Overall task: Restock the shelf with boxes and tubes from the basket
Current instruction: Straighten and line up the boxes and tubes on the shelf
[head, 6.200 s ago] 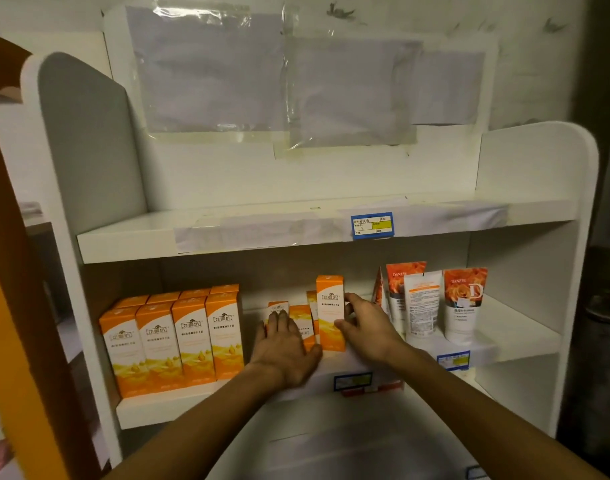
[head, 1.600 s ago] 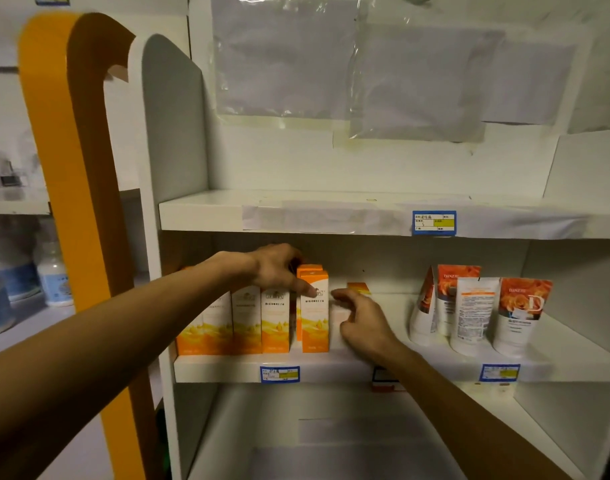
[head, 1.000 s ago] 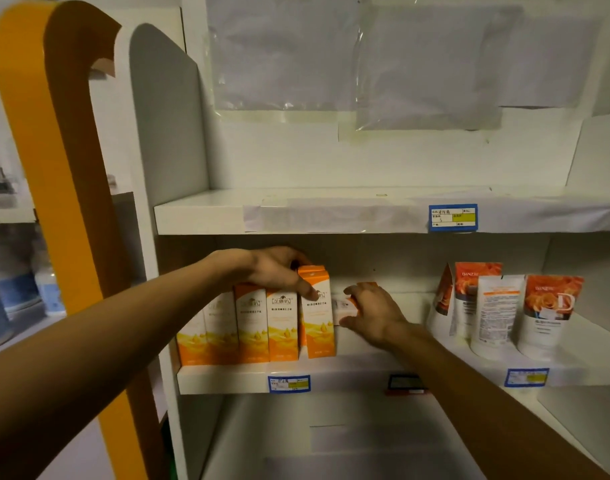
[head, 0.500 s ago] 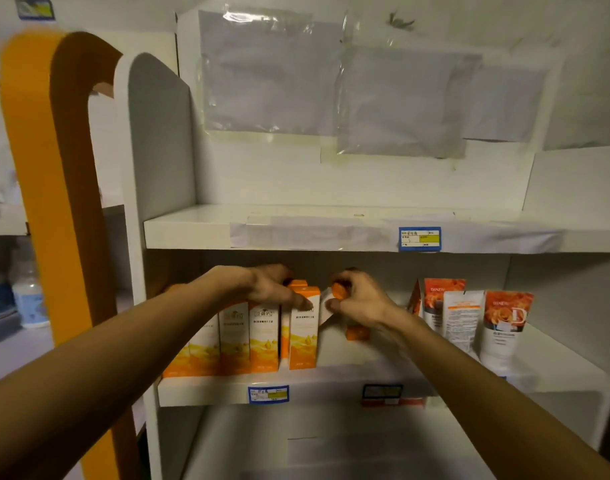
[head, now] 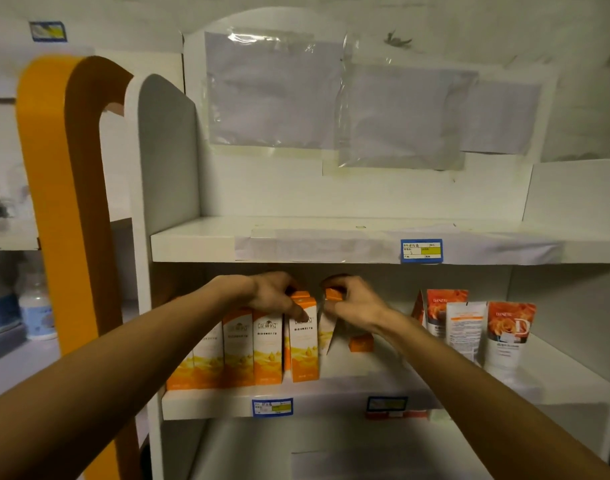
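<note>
Both hands are up at the middle shelf (head: 331, 398) of the white unit. The left hand (head: 274, 294) lies over the top of the rightmost box (head: 303, 344) in the row of orange-and-white boxes (head: 241, 351), its thumb pressed down the front face. Just right of it, the right hand (head: 353, 304) grasps a tilted box (head: 329, 327) by its orange top, leaning against the row. A small orange box (head: 361, 342) sits farther back. Three tubes (head: 469, 327) stand at the right.
</note>
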Motion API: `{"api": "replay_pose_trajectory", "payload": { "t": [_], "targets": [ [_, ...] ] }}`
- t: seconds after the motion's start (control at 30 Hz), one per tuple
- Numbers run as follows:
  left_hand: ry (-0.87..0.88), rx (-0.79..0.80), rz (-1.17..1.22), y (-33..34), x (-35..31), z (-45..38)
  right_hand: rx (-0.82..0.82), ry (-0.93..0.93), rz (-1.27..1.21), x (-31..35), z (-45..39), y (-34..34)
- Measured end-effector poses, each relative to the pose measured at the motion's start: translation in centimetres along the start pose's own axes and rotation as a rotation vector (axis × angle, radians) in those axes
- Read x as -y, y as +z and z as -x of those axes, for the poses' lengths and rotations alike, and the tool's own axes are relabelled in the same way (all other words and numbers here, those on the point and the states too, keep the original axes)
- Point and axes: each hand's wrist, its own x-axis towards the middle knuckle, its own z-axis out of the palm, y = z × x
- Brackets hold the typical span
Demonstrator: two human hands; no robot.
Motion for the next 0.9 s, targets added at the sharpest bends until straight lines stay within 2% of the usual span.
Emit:
{"api": "replay_pose_trajectory", "payload": {
  "t": [0.13, 0.27, 0.5, 0.63, 0.9],
  "targets": [
    [0.019, -0.003, 0.019, 0.1, 0.1, 0.1, -0.118, -0.063, -0.044, 0.1, 0.1, 1.6],
    [0.038, 0.01, 0.043, -0.1, 0.5, 0.1, -0.162, 0.006, -0.073, -0.4, -0.2, 1.4],
    [0.021, -0.003, 0.034, -0.1, 0.7, -0.1, -0.049, 0.169, 0.001, -1.5, -0.1, 0.2],
    [0.027, -0.003, 0.017, -0.4, 0.5, 0.1, -0.033, 0.225, -0.099, -1.8, 0.1, -0.3],
    [0.015, 0.046, 0.01, -0.7, -0.1, 0.3, 0.056, 0.203, -0.291, -1.4, 0.1, -0.7]
  ]
}}
